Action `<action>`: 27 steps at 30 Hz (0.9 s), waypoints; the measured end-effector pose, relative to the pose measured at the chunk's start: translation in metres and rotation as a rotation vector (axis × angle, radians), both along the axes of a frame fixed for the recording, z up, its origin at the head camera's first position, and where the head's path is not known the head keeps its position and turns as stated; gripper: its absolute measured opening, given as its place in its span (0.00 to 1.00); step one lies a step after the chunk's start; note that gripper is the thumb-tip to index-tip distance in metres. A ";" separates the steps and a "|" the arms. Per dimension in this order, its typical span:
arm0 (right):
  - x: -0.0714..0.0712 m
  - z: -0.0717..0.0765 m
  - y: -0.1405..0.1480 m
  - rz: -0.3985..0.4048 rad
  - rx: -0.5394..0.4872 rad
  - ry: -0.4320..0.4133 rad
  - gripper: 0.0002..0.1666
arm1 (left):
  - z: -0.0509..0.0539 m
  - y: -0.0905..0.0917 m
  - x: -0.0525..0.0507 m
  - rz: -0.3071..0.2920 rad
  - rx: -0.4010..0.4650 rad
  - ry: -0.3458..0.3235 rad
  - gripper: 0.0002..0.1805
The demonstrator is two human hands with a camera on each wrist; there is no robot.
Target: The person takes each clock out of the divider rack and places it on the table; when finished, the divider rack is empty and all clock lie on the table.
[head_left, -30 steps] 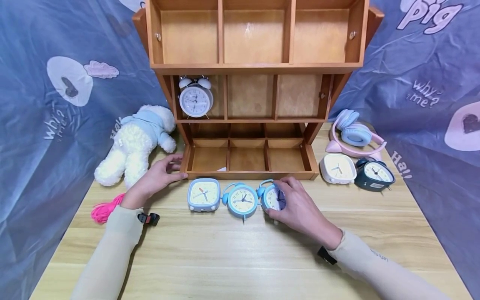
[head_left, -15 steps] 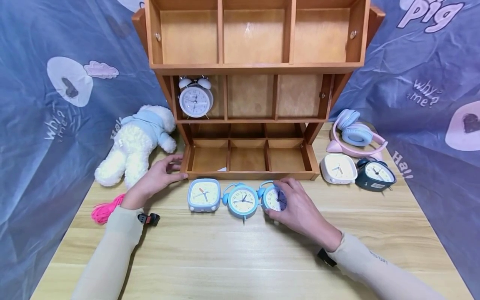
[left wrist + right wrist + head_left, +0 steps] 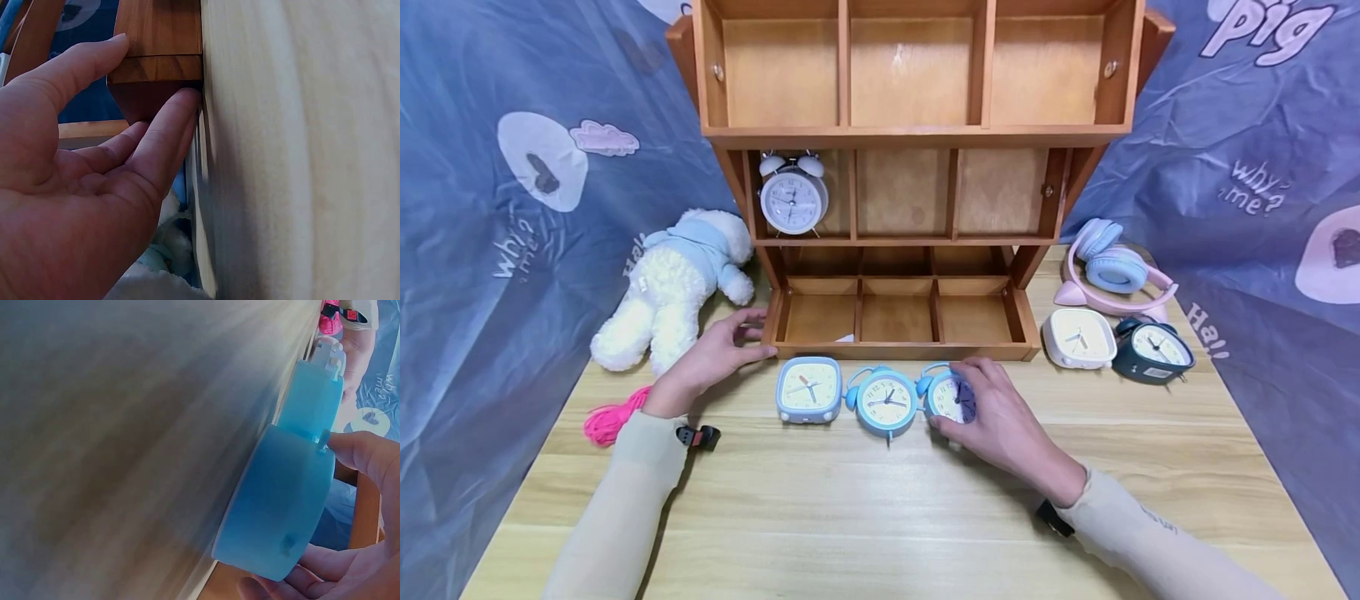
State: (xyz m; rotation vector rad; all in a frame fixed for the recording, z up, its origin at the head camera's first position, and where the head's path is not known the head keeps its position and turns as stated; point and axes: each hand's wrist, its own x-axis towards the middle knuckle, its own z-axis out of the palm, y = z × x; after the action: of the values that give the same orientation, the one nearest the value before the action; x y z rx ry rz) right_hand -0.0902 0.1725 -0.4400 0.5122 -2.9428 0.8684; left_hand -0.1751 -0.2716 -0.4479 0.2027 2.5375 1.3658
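Observation:
In the head view my right hand (image 3: pixel 1002 419) grips a light-blue twin-bell alarm clock (image 3: pixel 945 398), which stands on the table, part of its dial behind the hand. The right wrist view has the thumb at its front edge and fingers beneath its blue case (image 3: pixel 275 500). To its left is a similar blue alarm clock (image 3: pixel 886 402), then a square blue-rimmed clock (image 3: pixel 808 390). My left hand (image 3: pixel 711 362) holds the front left corner of a wooden shelf (image 3: pixel 910 353). Its thumb and fingers lie about that corner (image 3: pixel 159 62) in the left wrist view.
A white twin-bell clock (image 3: pixel 792 202) stands in the shelf's middle-tier left compartment. Right of the shelf are a white square clock (image 3: pixel 1079 338), a dark green alarm clock (image 3: pixel 1154 352) and pink-and-blue headphones (image 3: pixel 1116 271). A plush toy (image 3: pixel 670 283) and pink cord (image 3: pixel 612 418) lie on the left.
Both hands keep their places. The whole head view has drifted a few pixels; the clocks and shelf stand as before.

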 end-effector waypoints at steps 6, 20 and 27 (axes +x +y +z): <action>-0.003 0.005 -0.003 0.006 -0.023 0.025 0.50 | 0.000 0.000 0.000 0.003 -0.011 0.007 0.46; -0.021 0.027 -0.039 0.011 -0.172 -0.007 0.51 | -0.001 0.000 -0.001 0.000 0.005 0.015 0.44; -0.039 0.047 -0.065 0.069 -0.235 0.043 0.51 | -0.001 0.000 -0.001 0.000 0.002 0.018 0.44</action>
State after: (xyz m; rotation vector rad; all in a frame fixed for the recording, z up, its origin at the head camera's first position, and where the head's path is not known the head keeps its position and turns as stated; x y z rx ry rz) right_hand -0.1290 0.1076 -0.3933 0.6109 -2.7487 1.1750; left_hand -0.1758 -0.2721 -0.4494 0.2167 2.5511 1.3725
